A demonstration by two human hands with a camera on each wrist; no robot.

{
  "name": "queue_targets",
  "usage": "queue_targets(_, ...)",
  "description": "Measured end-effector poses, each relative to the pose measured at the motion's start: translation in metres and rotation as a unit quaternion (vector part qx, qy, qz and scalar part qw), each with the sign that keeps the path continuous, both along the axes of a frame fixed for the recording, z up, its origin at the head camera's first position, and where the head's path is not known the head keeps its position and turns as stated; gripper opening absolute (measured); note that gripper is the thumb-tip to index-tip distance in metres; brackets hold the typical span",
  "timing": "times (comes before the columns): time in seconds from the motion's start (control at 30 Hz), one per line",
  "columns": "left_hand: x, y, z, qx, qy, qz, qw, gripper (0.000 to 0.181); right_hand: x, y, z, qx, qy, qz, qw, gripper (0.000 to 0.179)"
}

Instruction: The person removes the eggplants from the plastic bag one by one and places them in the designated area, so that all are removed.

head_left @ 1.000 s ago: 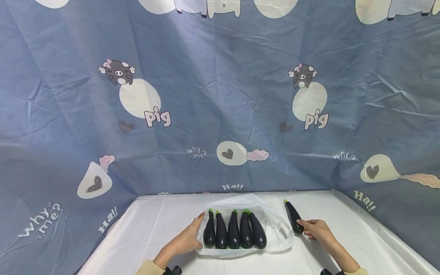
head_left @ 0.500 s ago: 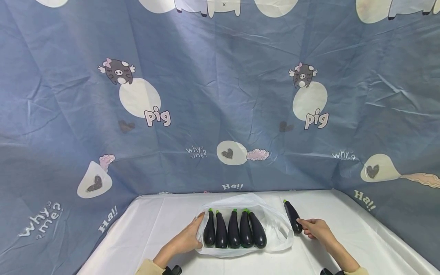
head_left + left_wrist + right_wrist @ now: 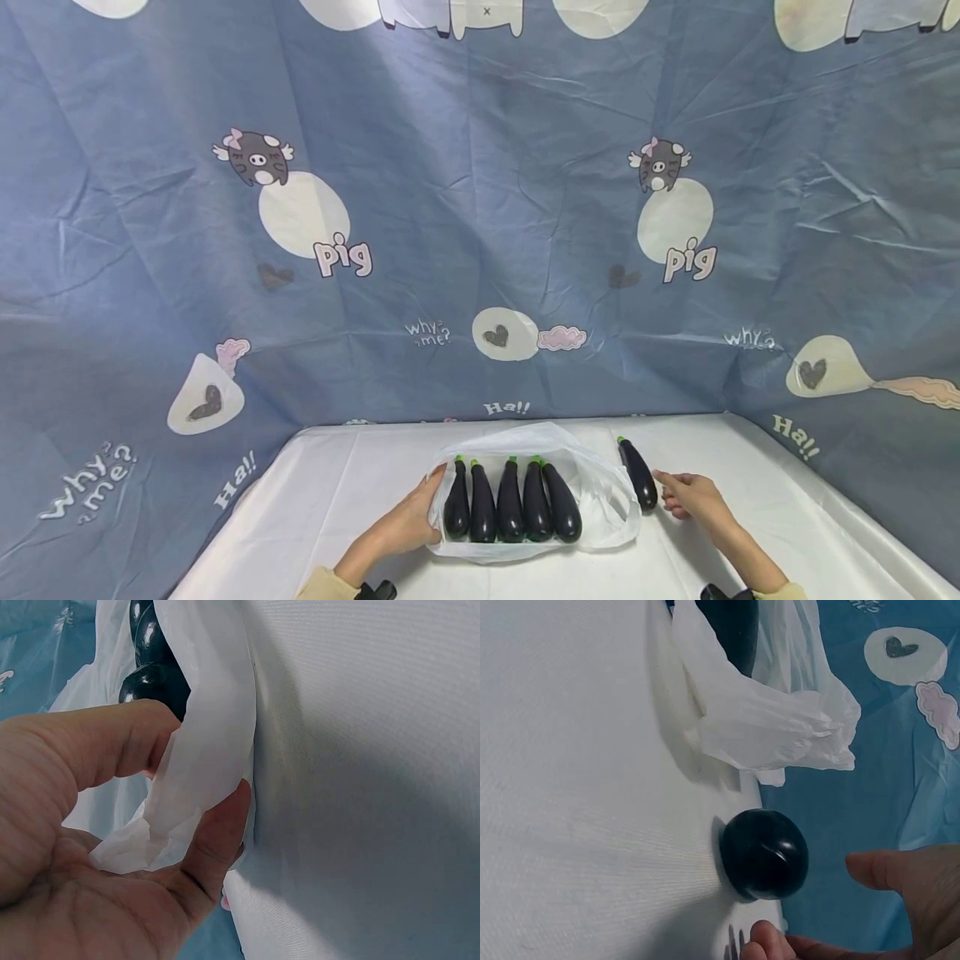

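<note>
Backdrop, head view: blue cloth (image 3: 480,208) printed with pigs and hearts hangs behind a white table (image 3: 315,500).
Bag, head view: white plastic bag (image 3: 600,492) lies at the middle of the table, its mouth toward the near edge, with five eggplants in a row (image 3: 512,510) inside, green stems pointing far.
Loose eggplant, head view: the sixth eggplant (image 3: 637,473) lies on the table just right of the bag, stem far, blunt end near.
Left hand, head view: left hand (image 3: 408,521) sits at the bag's left near edge.
Right hand, head view: right hand (image 3: 693,497) is just right of the loose eggplant's near end, fingers reaching toward it; I cannot tell whether they touch.
Left wrist view: thumb and forefinger pinch a fold of the bag (image 3: 202,757), holding the mouth up off the table; dark eggplants (image 3: 154,679) show inside.
Right wrist view: the eggplant's round end (image 3: 765,853) rests on the table, with bag plastic (image 3: 772,727) farther off; fingertips (image 3: 769,941) curl on either side, not closed on it.
Doing it well: I judge the fingers should wrap the thick near end fully, since the glossy skin looks slippery.
Bag mouth: the left pinch likely needs to lift the film higher so the eggplant can slide in on the right of the row.
</note>
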State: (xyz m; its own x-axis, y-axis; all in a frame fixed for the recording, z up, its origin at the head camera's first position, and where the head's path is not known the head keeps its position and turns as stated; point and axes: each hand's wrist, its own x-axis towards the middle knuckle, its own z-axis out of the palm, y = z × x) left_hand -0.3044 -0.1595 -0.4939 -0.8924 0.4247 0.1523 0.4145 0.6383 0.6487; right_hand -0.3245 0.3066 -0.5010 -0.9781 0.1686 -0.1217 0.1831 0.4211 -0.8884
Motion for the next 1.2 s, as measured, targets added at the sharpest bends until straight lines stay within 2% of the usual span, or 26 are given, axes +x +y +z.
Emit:
queue_targets(0.23, 0.0, 0.0, 0.0, 0.002, -0.006, 0.003, 1.0, 0.108, 0.001, 0.002, 0.006, -0.014, 0.019, -0.003, 0.9997, 0.073)
queue_targets(0.6, 0.0, 0.0, 0.002, 0.0, -0.009, 0.003, 1.0, 0.108, 0.007, -0.006, 0.027, 0.014, 0.016, 0.005, 0.9998, 0.08)
queue_targets(0.9, -0.001, -0.001, 0.003, 0.001, -0.014, 0.004, 0.9999, 0.107, 0.014, -0.022, 0.039, -0.004, 0.039, 0.015, 0.9991, 0.075)
queue_targets(1.07, -0.001, 0.0, 0.005, 0.016, -0.032, 0.001, 0.9994, 0.108, 0.017, -0.029, 0.046, 0.001, 0.038, 0.017, 0.9991, 0.07)
queue_targets(1.2, 0.0, 0.0, 0.005, 0.014, -0.032, 0.003, 0.9994, 0.108, 0.019, -0.035, 0.05, 0.008, 0.039, 0.025, 0.9989, 0.069)
